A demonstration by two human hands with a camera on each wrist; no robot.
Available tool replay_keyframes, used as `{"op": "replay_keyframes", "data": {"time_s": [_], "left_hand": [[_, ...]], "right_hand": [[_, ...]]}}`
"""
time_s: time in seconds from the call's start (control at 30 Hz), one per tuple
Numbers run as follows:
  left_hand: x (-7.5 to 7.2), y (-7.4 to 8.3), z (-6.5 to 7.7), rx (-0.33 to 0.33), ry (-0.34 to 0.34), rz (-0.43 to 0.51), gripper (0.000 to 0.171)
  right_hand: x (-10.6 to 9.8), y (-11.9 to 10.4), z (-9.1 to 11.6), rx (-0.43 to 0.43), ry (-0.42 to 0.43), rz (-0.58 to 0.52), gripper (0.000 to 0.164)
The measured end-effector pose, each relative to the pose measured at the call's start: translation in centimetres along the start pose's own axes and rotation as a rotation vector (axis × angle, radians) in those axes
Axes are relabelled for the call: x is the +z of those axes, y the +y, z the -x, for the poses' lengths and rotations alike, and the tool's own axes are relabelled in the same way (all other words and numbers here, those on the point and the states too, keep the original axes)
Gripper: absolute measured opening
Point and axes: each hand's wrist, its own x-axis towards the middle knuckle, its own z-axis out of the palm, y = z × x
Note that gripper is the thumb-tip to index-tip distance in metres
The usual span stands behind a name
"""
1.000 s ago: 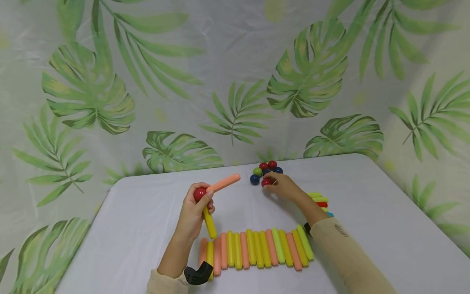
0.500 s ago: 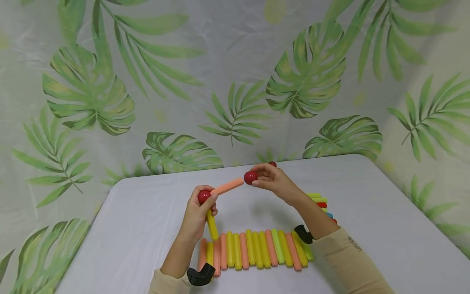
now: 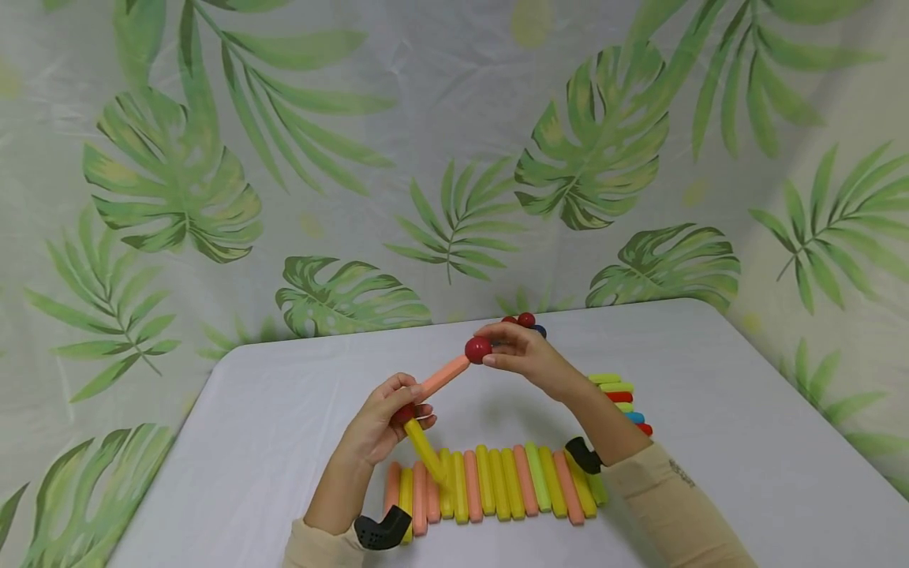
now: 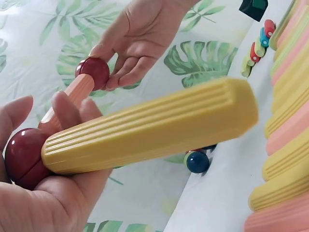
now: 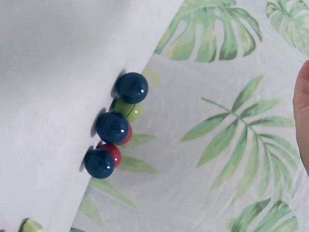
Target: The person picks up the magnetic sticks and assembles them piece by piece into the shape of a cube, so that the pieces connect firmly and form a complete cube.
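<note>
My left hand [image 3: 378,422] holds a red ball [image 4: 23,153] in its curled fingers. From that ball a yellow ribbed stick [image 3: 426,452] slants down, and a salmon-pink stick [image 3: 444,379] reaches up to the right. A second red ball [image 3: 478,349] is pinched by my right hand [image 3: 529,361] and touches the pink stick's far end. Both hands are above the white table. The right wrist view catches only a sliver of the right hand [image 5: 302,116] at its edge, and not the ball it holds.
A row of pink, yellow and green sticks [image 3: 500,483] lies along the near side of the white table [image 3: 256,442]. Short green, red and blue pieces [image 3: 619,397] lie at the right, partly behind the right forearm. Blue, red and green balls [image 5: 112,127] cluster near the far edge.
My right hand picked the red ball up from the cluster and moved it left to the pink stick's end. The left hand turned and lowered slightly, swinging the yellow stick right.
</note>
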Motion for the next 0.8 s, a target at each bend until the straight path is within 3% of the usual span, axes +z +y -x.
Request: {"op": "replay_keyframes", "data": {"time_s": [0.07, 0.17, 0.33, 0.47, 0.63, 0.8], "left_hand": [[-0.1, -0.1, 0.0, -0.042, -0.054, -0.007, 0.007], [0.0, -0.5, -0.2, -0.063, -0.066, -0.017, 0.012], [0.1, -1.1, -0.7, -0.019, -0.005, 0.021, 0.011], [0.0, -1.2, -0.8, 0.035, 0.058, 0.074, 0.012], [0.0, -1.2, -0.9, 0.067, 0.113, 0.125, 0.013], [0.1, -1.2, -1.0, 0.096, 0.164, 0.198, 0.013]], "right_hand": [[0.0, 0.0, -0.2, 0.003, -0.003, -0.001, 0.037], [-0.1, 0.1, -0.4, 0.004, -0.004, 0.005, 0.040], [-1.0, 0.2, 0.7, 0.012, 0.037, 0.060, 0.047], [-2.4, 0.3, 3.6, 0.050, 0.078, 0.236, 0.046], [-3.3, 1.2, 8.4, 0.179, 0.038, 0.502, 0.043], [-2.5, 2.1, 11.8, 0.467, -0.057, 0.699, 0.041]]}}
